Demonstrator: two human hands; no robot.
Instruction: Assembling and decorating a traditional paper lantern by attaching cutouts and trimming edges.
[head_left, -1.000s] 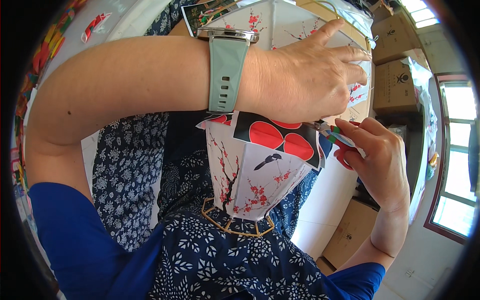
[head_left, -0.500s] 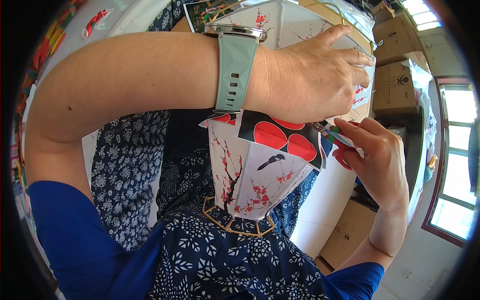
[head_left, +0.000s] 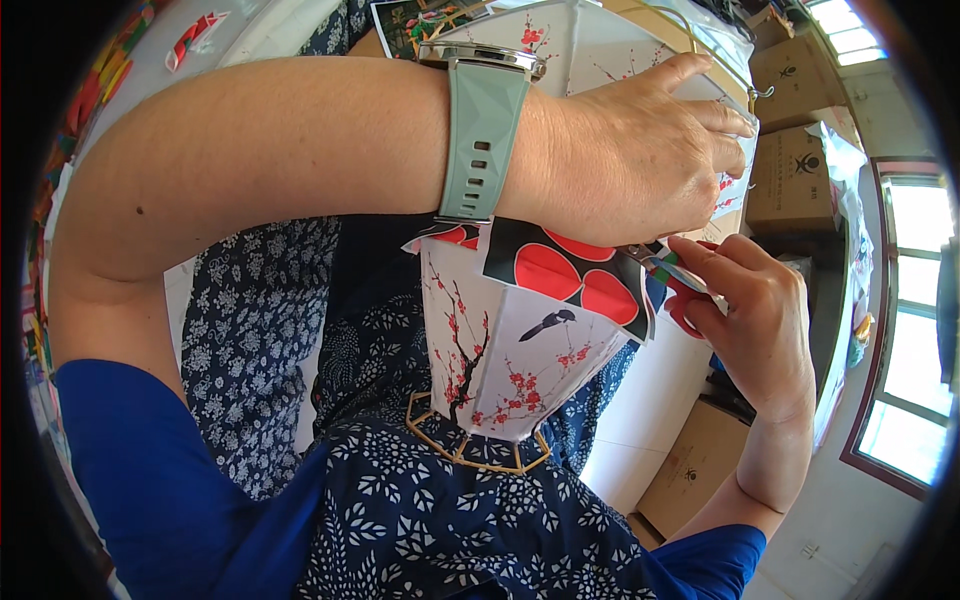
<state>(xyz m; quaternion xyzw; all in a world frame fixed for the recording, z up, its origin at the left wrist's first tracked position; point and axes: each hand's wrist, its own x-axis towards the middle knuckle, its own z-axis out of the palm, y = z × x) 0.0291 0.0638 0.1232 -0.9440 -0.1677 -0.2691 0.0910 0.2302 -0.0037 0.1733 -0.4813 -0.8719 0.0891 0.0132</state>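
Observation:
On my lap stands a white lantern (head_left: 545, 375) with red blossom branches and a bird printed on it; its thin bamboo frame (head_left: 480, 462) shows at the near end. A black sheet with red petal shapes (head_left: 570, 275) lies across its middle. My right hand (head_left: 745, 305) grips red-handled scissors (head_left: 668, 268), whose blades meet the sheet's right edge. Reaching over from the left, my left hand (head_left: 640, 150) rests on the lantern's far part, fingers stretched and spread. Its thumb is hidden. A watch with a green strap (head_left: 478, 140) circles that wrist.
Cardboard boxes (head_left: 795, 180) are stacked at the right, near a window (head_left: 910, 330). Another box (head_left: 690, 465) sits on the floor below. A white table (head_left: 265, 30) with a wrapped red item (head_left: 195, 40) is at the upper left. A wire hook (head_left: 762, 92) sticks out beyond my fingers.
My left forearm and hand have shifted slightly to the right, and the lantern and sheet have moved slightly with them. The scissors stay at the sheet's right edge.

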